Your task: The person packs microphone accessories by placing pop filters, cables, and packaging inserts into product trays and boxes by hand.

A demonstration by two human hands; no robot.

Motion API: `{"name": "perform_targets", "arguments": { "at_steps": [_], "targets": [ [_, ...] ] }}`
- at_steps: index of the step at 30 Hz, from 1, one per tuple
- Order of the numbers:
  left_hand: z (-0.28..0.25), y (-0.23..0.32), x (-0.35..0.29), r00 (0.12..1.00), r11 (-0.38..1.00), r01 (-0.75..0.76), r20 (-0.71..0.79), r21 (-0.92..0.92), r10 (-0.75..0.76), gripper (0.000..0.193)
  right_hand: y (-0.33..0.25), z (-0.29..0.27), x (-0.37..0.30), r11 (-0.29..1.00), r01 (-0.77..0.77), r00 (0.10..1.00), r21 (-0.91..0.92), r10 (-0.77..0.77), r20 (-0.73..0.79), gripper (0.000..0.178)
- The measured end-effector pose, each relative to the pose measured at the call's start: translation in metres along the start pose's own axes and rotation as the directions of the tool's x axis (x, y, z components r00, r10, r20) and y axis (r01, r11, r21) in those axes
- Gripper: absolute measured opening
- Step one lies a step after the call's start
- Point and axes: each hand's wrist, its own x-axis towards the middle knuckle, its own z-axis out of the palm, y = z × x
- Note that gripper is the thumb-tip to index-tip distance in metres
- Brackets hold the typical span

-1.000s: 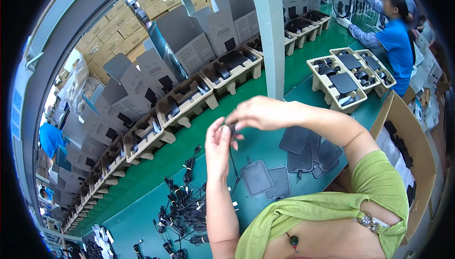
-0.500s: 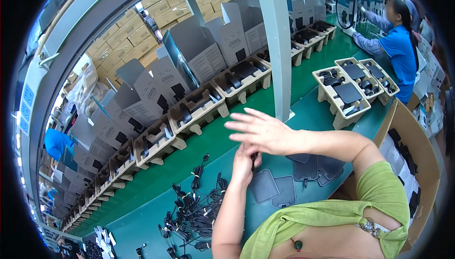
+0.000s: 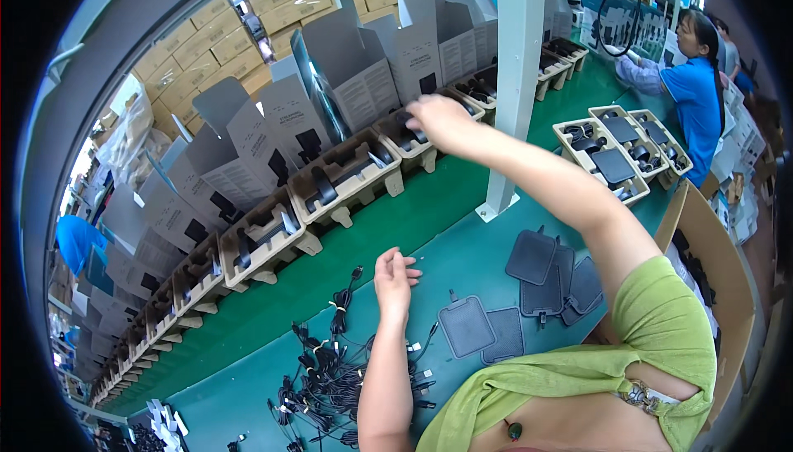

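Observation:
Stretched out across the bench, my right hand [image 3: 443,125] is at a beige moulded-pulp tray [image 3: 420,154] in the row. Its fingers are bent down and close together over the dark parts inside; what they grip, if anything, is hidden. My left hand [image 3: 394,283] hovers above the green bench, fingers loosely curled and apart, with nothing seen in them. Below and to its left lies a pile of bundled black cables [image 3: 330,378]. Flat black square pads with small tabs lie to the right: one pad [image 3: 467,326] near my chest, another pad [image 3: 531,256] farther right.
Open grey boxes [image 3: 359,88] stand behind the tray row. A white post [image 3: 514,80] rises beside my right forearm. Filled trays [image 3: 632,192] sit at the right, above an open carton [image 3: 719,254]. A co-worker in blue [image 3: 694,105] stands at the far right.
My hands were together over the bench, with a dark thing at the left one. The right hand has moved forward to the tray; the left has drawn apart and lowered slightly leftward.

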Motion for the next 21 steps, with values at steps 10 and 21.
{"name": "perform_targets", "arguments": {
  "at_steps": [10, 21],
  "targets": [
    [0.002, -0.015, -0.002, 0.984, 0.993, 0.060, 0.159, 0.098, -0.075, 0.041, 0.000, 0.068, 0.068, 0.861, -0.047, 0.918, -0.507, 0.237, 0.319, 0.021],
    [-0.003, -0.023, -0.002, 0.987, 0.974, 0.018, 0.154, 0.225, -0.054, 0.035, 0.025, 0.152, 0.055, 0.918, -0.158, 0.959, -0.364, 0.230, 0.166, 0.023]
  ]
}}
